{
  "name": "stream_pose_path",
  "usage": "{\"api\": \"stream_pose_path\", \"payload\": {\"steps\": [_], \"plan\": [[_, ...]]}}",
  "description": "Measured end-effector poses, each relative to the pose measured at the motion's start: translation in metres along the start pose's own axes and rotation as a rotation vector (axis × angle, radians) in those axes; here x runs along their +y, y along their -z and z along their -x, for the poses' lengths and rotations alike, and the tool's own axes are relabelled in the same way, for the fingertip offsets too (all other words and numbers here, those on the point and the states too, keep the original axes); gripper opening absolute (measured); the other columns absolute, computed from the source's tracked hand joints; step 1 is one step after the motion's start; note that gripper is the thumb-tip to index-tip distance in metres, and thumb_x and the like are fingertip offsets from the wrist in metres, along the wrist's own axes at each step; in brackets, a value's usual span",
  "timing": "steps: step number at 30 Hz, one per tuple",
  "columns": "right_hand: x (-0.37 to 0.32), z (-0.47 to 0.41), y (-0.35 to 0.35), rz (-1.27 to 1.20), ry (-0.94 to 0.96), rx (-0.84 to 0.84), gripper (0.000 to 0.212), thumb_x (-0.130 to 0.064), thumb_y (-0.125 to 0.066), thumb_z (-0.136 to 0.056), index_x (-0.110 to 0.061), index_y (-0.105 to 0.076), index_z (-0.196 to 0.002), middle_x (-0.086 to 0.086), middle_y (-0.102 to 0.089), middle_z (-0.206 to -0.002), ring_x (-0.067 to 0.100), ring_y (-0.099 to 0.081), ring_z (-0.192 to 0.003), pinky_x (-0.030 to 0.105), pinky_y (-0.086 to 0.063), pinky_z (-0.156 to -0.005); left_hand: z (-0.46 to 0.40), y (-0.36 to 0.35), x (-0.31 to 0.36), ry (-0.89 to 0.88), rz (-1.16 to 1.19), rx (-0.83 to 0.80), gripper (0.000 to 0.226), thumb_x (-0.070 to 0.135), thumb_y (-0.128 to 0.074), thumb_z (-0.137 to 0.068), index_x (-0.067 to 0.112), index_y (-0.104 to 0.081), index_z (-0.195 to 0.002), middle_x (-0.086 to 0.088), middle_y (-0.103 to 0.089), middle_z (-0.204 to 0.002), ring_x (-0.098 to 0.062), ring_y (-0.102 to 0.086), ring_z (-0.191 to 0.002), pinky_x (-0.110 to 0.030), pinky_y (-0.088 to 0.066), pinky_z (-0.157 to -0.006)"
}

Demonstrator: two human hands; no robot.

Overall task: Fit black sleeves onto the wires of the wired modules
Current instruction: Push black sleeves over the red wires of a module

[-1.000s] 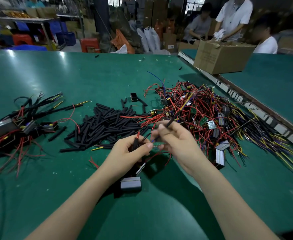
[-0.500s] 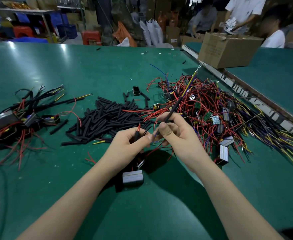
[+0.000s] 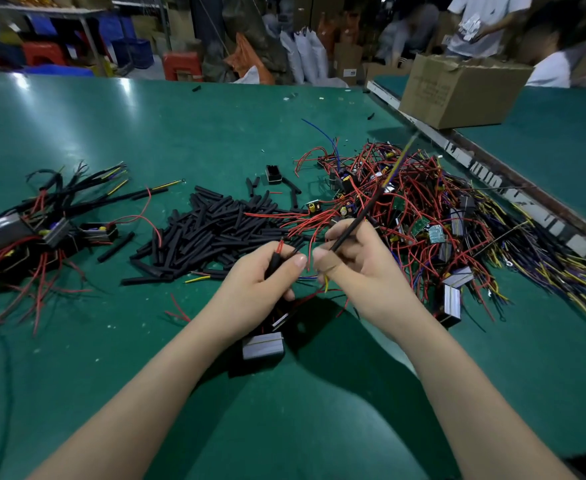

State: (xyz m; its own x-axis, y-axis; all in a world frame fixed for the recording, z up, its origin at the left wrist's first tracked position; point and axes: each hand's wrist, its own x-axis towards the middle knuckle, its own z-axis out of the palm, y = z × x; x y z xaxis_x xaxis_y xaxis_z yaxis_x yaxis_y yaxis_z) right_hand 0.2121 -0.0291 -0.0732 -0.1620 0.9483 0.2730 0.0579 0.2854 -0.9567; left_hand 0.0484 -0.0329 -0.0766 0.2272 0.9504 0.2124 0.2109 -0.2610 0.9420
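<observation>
The green desk [image 3: 77, 133] carries a heap of black sleeves [image 3: 215, 230] in the middle, a tangle of wired modules [image 3: 423, 216] at the right and sleeved ones [image 3: 42, 223] at the left. The left hand [image 3: 263, 282] pinches a short sleeve with red wire. The right hand [image 3: 357, 268] pinches a long sleeved wire [image 3: 364, 213]. One module [image 3: 263, 345] lies below the hands. Behind stand a cardboard box [image 3: 457, 91], red stools [image 3: 182, 65] and blue crates [image 3: 135, 51].

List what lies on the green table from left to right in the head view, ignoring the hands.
Cluster of sleeved modules with black-covered wires → heap of loose black sleeves → tangle of red-wired unsleeved modules → brown cardboard box.
</observation>
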Motion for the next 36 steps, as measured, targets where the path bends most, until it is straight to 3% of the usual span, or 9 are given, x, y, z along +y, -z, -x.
{"api": "stream_pose_path", "payload": {"steps": [3,7,11,16,22,26,30,36], "plan": [[-0.005,-0.001,-0.003,-0.152,-0.028,0.147,0.019,-0.004,-0.061,-0.090,-0.018,-0.048,-0.095,-0.004,-0.065,-0.066,0.008,-0.058,-0.056,0.013,-0.042,-0.053,-0.002,-0.001,0.005,-0.007,0.185,0.068,0.014,0.016,-0.050,-0.096,0.018,-0.059,-0.085,0.010,-0.058,-0.063,-0.002,-0.053,-0.057,-0.012,-0.044,-0.059],[-0.006,0.000,-0.010,-0.290,-0.085,0.186,0.016,-0.005,-0.059,-0.090,-0.015,-0.047,-0.095,-0.006,-0.064,-0.061,0.008,-0.056,-0.054,0.014,-0.034,-0.043,-0.003,0.000,0.005,-0.030,0.175,0.070,0.015,0.018,-0.053,-0.094,0.021,-0.064,-0.084,0.013,-0.062,-0.064,-0.001,-0.056,-0.058,-0.011,-0.045,-0.061],[-0.005,0.002,-0.014,-0.305,-0.107,0.146,0.015,-0.010,-0.059,-0.090,-0.015,-0.047,-0.097,-0.011,-0.062,-0.058,0.005,-0.057,-0.056,0.014,-0.034,-0.043,-0.002,0.000,0.003,-0.061,0.198,0.064,0.009,0.021,-0.058,-0.091,0.023,-0.065,-0.087,0.011,-0.062,-0.067,-0.004,-0.056,-0.061,-0.017,-0.049,-0.063],[-0.008,0.004,-0.017,-0.366,-0.151,0.127,0.029,-0.026,-0.064,-0.074,-0.016,-0.048,-0.096,-0.008,-0.064,-0.061,0.008,-0.058,-0.055,0.015,-0.034,-0.044,-0.001,-0.001,0.004,-0.086,0.211,0.069,0.016,0.032,-0.057,-0.082,0.024,-0.067,-0.091,0.012,-0.063,-0.071,-0.004,-0.055,-0.062,-0.018,-0.049,-0.065],[-0.009,0.005,-0.019,-0.444,-0.226,0.123,0.025,-0.025,-0.064,-0.074,-0.017,-0.049,-0.093,-0.008,-0.063,-0.064,0.007,-0.057,-0.054,0.017,-0.034,-0.047,0.000,-0.003,0.003,-0.095,0.167,0.097,0.011,0.025,-0.056,-0.089,0.019,-0.066,-0.090,0.015,-0.061,-0.067,-0.001,-0.053,-0.058,-0.013,-0.046,-0.064],[-0.010,0.006,-0.018,-0.502,-0.293,0.073,0.011,-0.015,-0.058,-0.088,-0.018,-0.048,-0.093,-0.007,-0.065,-0.066,0.006,-0.056,-0.053,0.015,-0.037,-0.045,-0.001,-0.004,0.002,-0.054,0.165,0.102,0.011,0.026,-0.054,-0.090,0.020,-0.062,-0.085,0.016,-0.056,-0.062,-0.001,-0.050,-0.057,-0.016,-0.044,-0.063],[-0.014,0.006,-0.016,-0.593,-0.304,0.004,0.017,-0.020,-0.060,-0.081,-0.020,-0.048,-0.093,-0.005,-0.064,-0.069,0.006,-0.055,-0.053,0.015,-0.040,-0.047,-0.002,-0.003,0.002,-0.025,0.174,0.116,0.012,0.021,-0.052,-0.094,0.019,-0.060,-0.086,0.015,-0.052,-0.060,-0.001,-0.048,-0.056,-0.015,-0.042,-0.060],[-0.014,0.006,-0.016,-0.591,-0.313,0.021,0.016,-0.018,-0.059,-0.084,-0.020,-0.049,-0.096,-0.006,-0.063,-0.068,0.007,-0.054,-0.053,0.015,-0.039,-0.046,-0.001,-0.002,0.003,-0.003,0.224,0.101,0.011,0.022,-0.055,-0.093,0.018,-0.063,-0.087,0.013,-0.060,-0.065,-0.004,-0.053,-0.059,-0.018,-0.047,-0.064]]}}
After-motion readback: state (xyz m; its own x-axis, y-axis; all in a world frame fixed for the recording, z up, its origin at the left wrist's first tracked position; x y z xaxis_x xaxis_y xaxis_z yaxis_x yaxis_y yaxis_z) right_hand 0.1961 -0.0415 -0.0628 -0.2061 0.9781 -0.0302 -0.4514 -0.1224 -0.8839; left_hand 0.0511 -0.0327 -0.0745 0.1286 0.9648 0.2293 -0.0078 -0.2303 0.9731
